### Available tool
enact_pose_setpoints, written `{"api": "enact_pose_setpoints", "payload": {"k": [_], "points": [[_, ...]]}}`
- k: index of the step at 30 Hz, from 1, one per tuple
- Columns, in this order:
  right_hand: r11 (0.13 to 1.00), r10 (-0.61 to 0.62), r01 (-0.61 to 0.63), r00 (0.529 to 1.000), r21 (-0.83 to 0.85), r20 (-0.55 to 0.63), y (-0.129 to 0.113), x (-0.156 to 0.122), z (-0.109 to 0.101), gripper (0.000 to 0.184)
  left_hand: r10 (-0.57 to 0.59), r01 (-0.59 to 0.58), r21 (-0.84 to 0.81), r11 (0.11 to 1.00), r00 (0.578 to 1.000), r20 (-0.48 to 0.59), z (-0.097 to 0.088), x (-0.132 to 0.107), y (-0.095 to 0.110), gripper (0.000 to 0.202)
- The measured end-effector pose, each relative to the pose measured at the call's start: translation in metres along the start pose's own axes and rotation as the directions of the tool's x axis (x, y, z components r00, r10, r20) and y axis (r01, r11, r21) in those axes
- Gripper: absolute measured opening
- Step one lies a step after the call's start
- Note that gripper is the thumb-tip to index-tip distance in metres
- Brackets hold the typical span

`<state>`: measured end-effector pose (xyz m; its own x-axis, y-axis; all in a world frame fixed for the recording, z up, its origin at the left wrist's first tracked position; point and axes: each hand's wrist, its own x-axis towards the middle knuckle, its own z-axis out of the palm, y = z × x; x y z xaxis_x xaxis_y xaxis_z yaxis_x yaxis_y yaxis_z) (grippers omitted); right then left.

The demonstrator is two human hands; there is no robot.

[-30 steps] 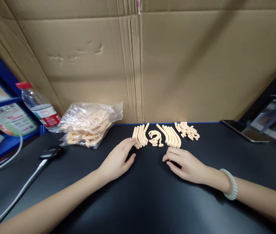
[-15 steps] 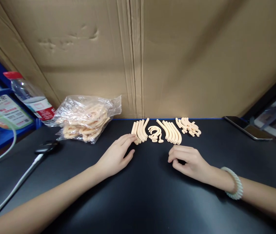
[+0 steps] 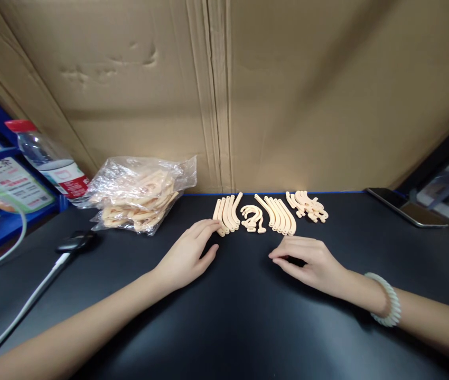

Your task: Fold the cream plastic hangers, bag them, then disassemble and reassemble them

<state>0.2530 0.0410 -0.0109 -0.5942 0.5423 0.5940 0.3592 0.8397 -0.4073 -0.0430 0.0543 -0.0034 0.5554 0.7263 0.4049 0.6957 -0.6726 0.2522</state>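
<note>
My left hand point(image 3: 190, 255) lies palm down with its fingers stretched out. Its fingertips are at the near end of a left row of curved, cream-coloured strips point(image 3: 227, 214) with small end holes. My right hand point(image 3: 309, 264) rests on the table, thumb and fingertips drawn together; no object shows between them. Just beyond it is a right row of similar curved strips point(image 3: 278, 215). Between the rows lie small hook-shaped pieces point(image 3: 253, 216) of the same colour. A loose heap of small curved pieces point(image 3: 307, 205) sits at the far right of these.
A clear plastic bag point(image 3: 141, 192) of cream-coloured parts stands back left, beside a red-capped bottle point(image 3: 56, 163). A black plug-like device point(image 3: 76, 241) with a white cable point(image 3: 30, 301) lies left. A phone-like slab point(image 3: 404, 208) lies back right. Cardboard point(image 3: 327, 105) walls the black table's point(image 3: 228, 316) far edge.
My right hand has shifted slightly; its curled fingers have straightened, bringing the tips together with the thumb. My left hand and the cream pieces stay where they were. The camera view has moved a little.
</note>
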Motion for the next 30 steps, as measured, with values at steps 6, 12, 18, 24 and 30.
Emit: {"api": "enact_pose_setpoints", "payload": {"k": [6, 12, 18, 24, 30], "points": [[0.997, 0.080, -0.080, 0.997, -0.008, -0.001, -0.0017, 0.0006, -0.0007, 0.009, -0.002, 0.002, -0.001, 1.000, 1.000, 0.004, -0.0004, 0.0005, 0.0006, 0.036], [0.997, 0.073, -0.073, 0.997, 0.005, -0.016, -0.0042, 0.0021, -0.0018, 0.014, -0.013, 0.013, 0.002, 1.000, 1.000, 0.005, -0.0025, 0.0003, 0.0029, 0.024], [0.996, 0.089, -0.090, 0.996, -0.015, -0.032, -0.0043, 0.0026, -0.0019, 0.020, 0.007, -0.007, 0.000, 1.000, 1.000, 0.001, -0.0020, -0.0010, 0.0024, 0.024], [0.992, 0.127, -0.128, 0.989, -0.002, -0.069, -0.0025, 0.0025, -0.0020, 0.020, 0.024, -0.025, -0.048, 0.999, 0.999, -0.024, -0.0004, 0.0000, 0.0034, 0.022], [0.977, 0.209, -0.210, 0.977, -0.019, -0.051, 0.0035, 0.0047, -0.0017, 0.016, 0.072, -0.073, -0.001, 0.997, 0.990, -0.125, -0.0005, -0.0022, 0.0084, 0.032]]}}
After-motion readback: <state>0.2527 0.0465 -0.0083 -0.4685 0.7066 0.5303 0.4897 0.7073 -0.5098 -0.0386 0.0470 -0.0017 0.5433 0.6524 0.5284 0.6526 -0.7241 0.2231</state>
